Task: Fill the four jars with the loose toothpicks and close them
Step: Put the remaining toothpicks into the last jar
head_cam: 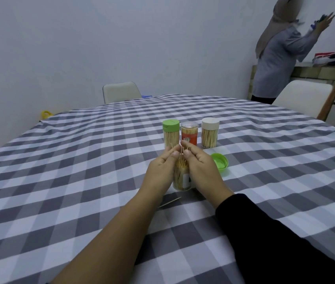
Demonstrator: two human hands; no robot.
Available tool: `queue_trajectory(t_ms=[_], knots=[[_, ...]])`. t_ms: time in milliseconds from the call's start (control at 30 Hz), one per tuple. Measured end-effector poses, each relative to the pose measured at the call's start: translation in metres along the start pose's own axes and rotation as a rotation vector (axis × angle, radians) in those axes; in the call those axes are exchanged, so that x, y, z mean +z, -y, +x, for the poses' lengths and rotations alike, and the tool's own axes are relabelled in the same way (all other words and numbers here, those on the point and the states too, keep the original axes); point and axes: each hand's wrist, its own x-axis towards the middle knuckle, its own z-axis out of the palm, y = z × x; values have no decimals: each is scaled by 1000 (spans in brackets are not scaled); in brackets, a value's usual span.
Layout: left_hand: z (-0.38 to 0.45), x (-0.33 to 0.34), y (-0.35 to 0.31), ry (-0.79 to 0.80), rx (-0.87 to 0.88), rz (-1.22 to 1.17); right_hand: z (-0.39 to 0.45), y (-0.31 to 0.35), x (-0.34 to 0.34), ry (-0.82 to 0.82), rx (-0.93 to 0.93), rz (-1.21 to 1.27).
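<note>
An open clear jar point(182, 180) full of toothpicks stands between my hands. My left hand point(160, 169) and my right hand point(200, 166) cup its sides, with fingertips pressing a bunch of toothpicks point(183, 152) that stick up out of its mouth. Its green lid point(220, 161) lies upside down just to the right. Behind stand three closed jars of toothpicks: one with a green lid point(170, 133), one with a clear lid and an orange label point(189, 133), one with a white lid point(209, 132). A loose toothpick point(170, 201) lies on the cloth beneath my left wrist.
The table carries a grey-and-white checked cloth point(80, 160). A white chair point(121, 92) stands at the far side and another chair point(306, 97) at the far right. A person point(279, 54) stands at a counter at the back right.
</note>
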Motion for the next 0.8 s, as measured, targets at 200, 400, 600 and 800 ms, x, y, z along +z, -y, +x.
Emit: queue_trajectory(t_ms=[200,400,600,800], knots=[[-6,-7,-6,36,-8,18,-2,4,-2,19,-13,58],[-1,-17,-2,170,35,122,-4,8,-2,132,-92,-50],[-1,-19,7,252,26,247,0,6,3,80,-179,-227],[4,-21,8,239,36,297,-2,5,2,22,-172,-238]])
